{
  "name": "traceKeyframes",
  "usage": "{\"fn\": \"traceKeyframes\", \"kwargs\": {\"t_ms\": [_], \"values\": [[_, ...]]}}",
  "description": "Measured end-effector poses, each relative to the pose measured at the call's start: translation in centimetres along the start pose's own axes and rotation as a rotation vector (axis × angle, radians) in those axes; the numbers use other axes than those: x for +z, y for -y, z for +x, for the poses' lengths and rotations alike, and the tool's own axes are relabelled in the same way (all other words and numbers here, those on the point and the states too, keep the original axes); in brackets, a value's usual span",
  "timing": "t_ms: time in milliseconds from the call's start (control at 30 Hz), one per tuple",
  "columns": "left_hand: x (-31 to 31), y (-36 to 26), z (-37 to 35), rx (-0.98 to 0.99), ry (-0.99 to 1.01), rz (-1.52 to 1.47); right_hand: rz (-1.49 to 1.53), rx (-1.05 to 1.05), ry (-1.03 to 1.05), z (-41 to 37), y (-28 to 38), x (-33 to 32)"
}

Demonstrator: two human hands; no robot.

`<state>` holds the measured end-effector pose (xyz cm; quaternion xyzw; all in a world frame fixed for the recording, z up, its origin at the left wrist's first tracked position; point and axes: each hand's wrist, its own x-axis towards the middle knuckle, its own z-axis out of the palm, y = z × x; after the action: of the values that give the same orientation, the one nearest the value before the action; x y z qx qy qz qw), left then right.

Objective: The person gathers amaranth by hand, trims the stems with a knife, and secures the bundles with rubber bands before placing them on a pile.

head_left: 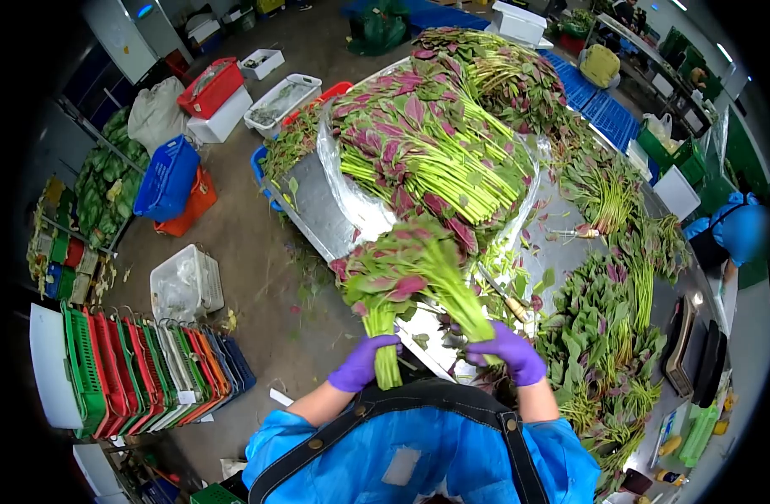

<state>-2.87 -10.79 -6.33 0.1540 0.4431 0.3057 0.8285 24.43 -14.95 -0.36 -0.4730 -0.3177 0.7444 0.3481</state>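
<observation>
Both hands wear purple gloves. My left hand [364,363] is closed around the stems of a bunch of red-green amaranth [378,307], leaves pointing away from me. Closed on the stems of a second amaranth bunch [456,290] is my right hand [512,354]; the leafy ends of the two bunches overlap. Just beyond lies a large amaranth pile [452,164] on clear plastic film [341,181]. A knife with a wooden handle [517,308] rests on the table near my right hand. Another knife [582,233] lies farther right.
More amaranth [607,336] covers the metal table's right side. On the left floor stand a row of coloured crates [141,370], a white basket [186,284] and a blue crate [166,178]. A co-worker in blue [733,231] is at the right edge.
</observation>
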Motion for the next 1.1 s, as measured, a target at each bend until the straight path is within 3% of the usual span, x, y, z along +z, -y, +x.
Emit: {"fn": "traceKeyframes", "kwargs": {"t_ms": [67, 133, 167, 200, 267, 300, 333, 433, 533, 567, 633, 667, 700, 733, 767, 800, 833, 867, 933, 1000, 1067, 1100], "values": [[-2.0, -1.5, -0.2, 0.086, 0.009, 0.105, -0.158, 0.114, 0.122, -0.7, 0.3, -4.5], [-2.6, -3.8, -0.3, 0.114, -0.143, 0.136, -0.429, 0.204, -0.169, -2.7, 1.2, -5.0], [-2.4, -5.7, -0.3, 0.13, -0.136, 0.149, -0.462, 0.173, -0.034, -4.3, 3.0, -5.1], [-2.3, -7.2, -0.8, 0.13, -0.141, 0.162, -0.322, 0.165, 0.014, -6.1, 4.0, -5.2], [-3.7, -9.2, 0.0, 0.231, -0.044, 0.1, -0.403, 0.219, 0.103, -5.4, 2.8, -7.2], [-3.5, -10.5, 0.0, 0.245, -0.019, 0.112, -0.708, 0.419, -0.105, -4.8, 0.8, -8.3], [-3.1, -12.1, 0.5, 0.271, 0.015, 0.117, -0.707, 0.416, -0.121, -5.9, 2.1, -7.3], [-4.0, -15.1, 3.4, 0.33, 0.117, 0.192, -0.266, 0.119, -0.016, -8.2, 3.2, -6.3], [-4.2, -16.5, 7.7, 0.259, 0.125, 0.19, -0.549, 0.351, -0.208, -7.4, 2.7, -5.6], [-4.7, -16.3, 9.8, 0.208, 0.109, 0.235, -0.55, 0.342, -0.226, -7.9, 3.4, -5.6], [-7.1, -14.6, 14.3, 0.117, 0.028, 0.256, -0.155, 0.084, -0.053, -9.2, 3.3, -4.7], [-8.2, -13.6, 16.5, 0.062, 0.026, 0.262, -0.106, 0.115, -0.048, -8.6, 2.5, -5.2], [-9.0, -12.4, 18.0, 0.043, -0.108, 0.31, -0.285, 0.243, -0.181, -7.7, 1.3, -5.4], [-9.2, -11.3, 19.2, 0.112, -0.163, 0.309, -0.467, 0.376, -0.314, -7.0, 1.5, -4.3], [-9.6, -10.6, 20.1, 0.167, -0.189, 0.372, -0.464, 0.33, -0.296, -7.9, 2.5, -3.1], [-8.5, -10.5, 19.8, 0.227, -0.219, 0.426, -0.426, 0.211, -0.226, -8.7, 2.9, -2.8], [-8.1, -9.8, 19.5, 0.438, -0.167, 0.49, -0.282, 0.151, -0.147, -9.2, 3.0, -3.3], [-7.8, -9.8, 19.0, 0.431, -0.171, 0.52, -0.123, 0.086, -0.067, -9.7, 2.7, -3.8], [-5.7, -9.0, 17.1, 0.683, -0.277, 0.563, -0.396, 0.351, -0.332, -8.3, 1.4, -4.2], [-7.4, -8.4, 18.7, 0.82, -0.504, 0.628, -0.401, 0.241, -0.271, -9.7, 3.0, -2.6], [-3.6, -10.3, 14.4, 0.802, -0.448, 0.811, -0.087, 0.054, -0.134, -10.3, 2.8, -3.4], [-1.2, -10.4, 12.6, 0.881, -0.392, 0.795, -0.207, 0.17, -0.239, -8.9, 0.7, -5.0]]}}
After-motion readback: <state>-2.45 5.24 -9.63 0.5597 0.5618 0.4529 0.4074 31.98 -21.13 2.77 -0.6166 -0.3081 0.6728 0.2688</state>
